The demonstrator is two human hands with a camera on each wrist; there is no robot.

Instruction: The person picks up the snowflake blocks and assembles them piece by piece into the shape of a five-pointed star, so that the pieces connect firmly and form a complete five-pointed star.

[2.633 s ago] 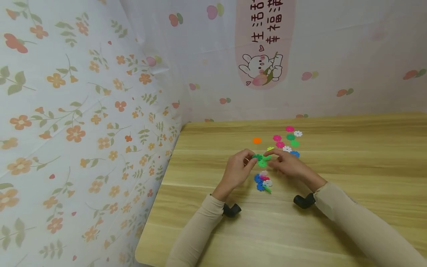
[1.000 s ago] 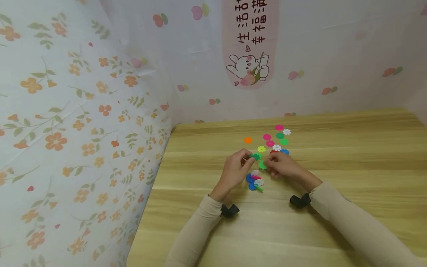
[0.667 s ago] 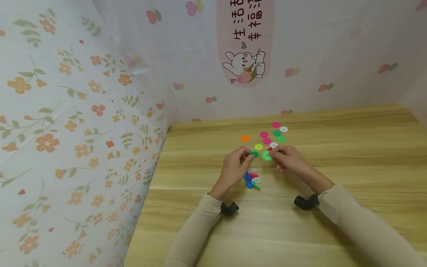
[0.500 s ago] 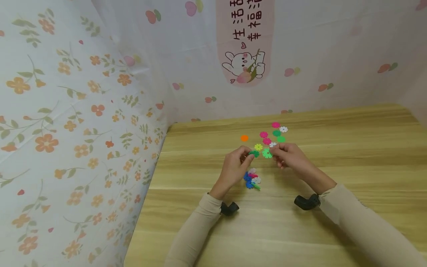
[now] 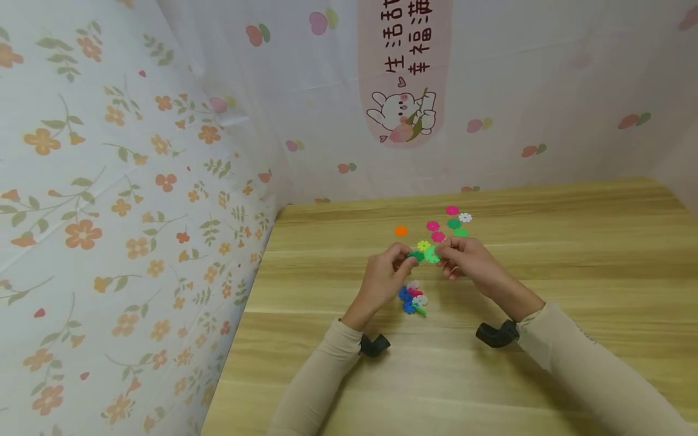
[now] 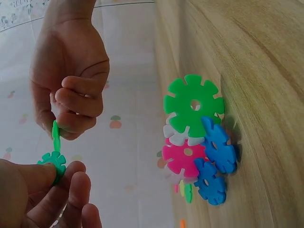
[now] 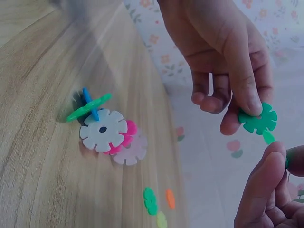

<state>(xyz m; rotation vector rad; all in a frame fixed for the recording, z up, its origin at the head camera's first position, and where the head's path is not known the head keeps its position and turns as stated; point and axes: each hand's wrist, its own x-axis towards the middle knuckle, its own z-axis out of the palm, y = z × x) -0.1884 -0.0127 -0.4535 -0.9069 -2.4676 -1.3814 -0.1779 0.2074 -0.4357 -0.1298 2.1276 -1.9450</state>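
While the left hand (image 5: 383, 274) pinches a dark disc (image 7: 260, 120), the right hand (image 5: 473, 260) pinches a light disc (image 5: 431, 255) against it, both raised near the cluster (image 5: 408, 298); loose discs (image 5: 433, 226) lie beyond the cluster.

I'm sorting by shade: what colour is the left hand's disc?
Deep green disc, clearest in the right wrist view.

The green discs (image 5: 431, 255) look like smooth plastic, as does the cluster (image 5: 410, 307) at six o'clock from them. The worktop (image 5: 436, 375) shows wood grain under a soft sheen; the sleeves (image 5: 589, 360) are matt cloth, the drape (image 5: 545, 91) at twelve o'clock creased.
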